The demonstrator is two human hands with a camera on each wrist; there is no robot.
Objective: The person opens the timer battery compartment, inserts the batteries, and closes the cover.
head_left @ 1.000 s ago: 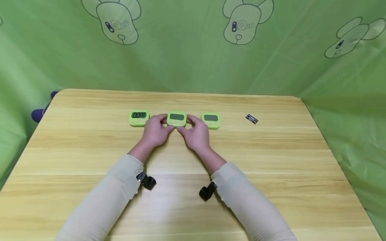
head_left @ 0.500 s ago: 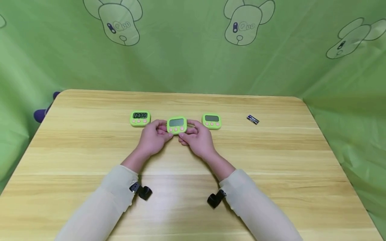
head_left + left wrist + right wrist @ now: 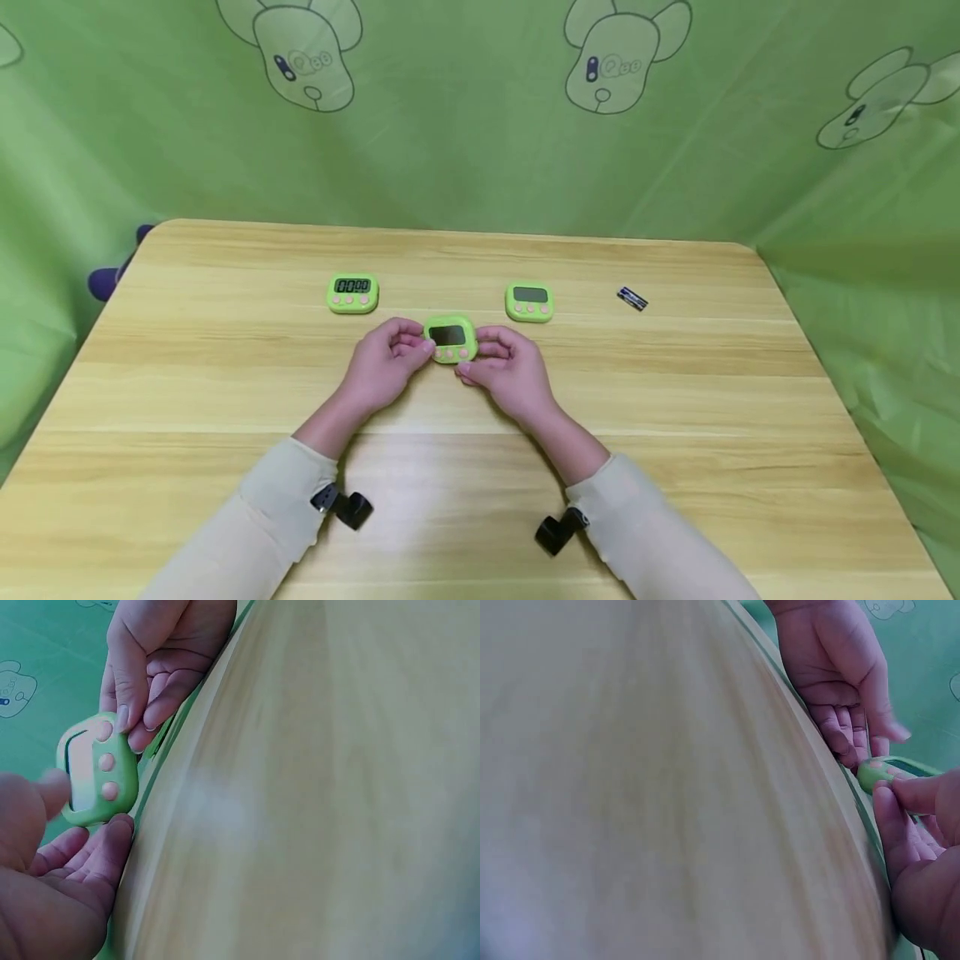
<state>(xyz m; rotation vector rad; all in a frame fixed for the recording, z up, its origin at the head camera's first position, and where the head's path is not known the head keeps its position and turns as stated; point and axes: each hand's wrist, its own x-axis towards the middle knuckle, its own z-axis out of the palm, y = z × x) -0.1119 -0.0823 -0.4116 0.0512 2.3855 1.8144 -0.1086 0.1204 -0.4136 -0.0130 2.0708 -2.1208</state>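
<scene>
Right now, in the head view, the right hand (image 3: 517, 379) pinches the held timer (image 3: 452, 340) between thumb and fingers, the thumb on its lower right corner. The left hand (image 3: 381, 365) meets its left end with the fingertips; both wrist views show that thumb spread away from the fingers. The green timer sits tilted near the middle of the frame, its screen dark above a row of pink buttons.

Up and left of it, a second timer (image 3: 352, 300) reading 00:00 lies on the wooden counter (image 3: 450, 517); up and right, a third timer (image 3: 529, 307) shows a blank screen. Farther right lies a small dark battery (image 3: 632, 298). Green cloth (image 3: 465, 167) with outlined cartoon heads fills the upper frame.
</scene>
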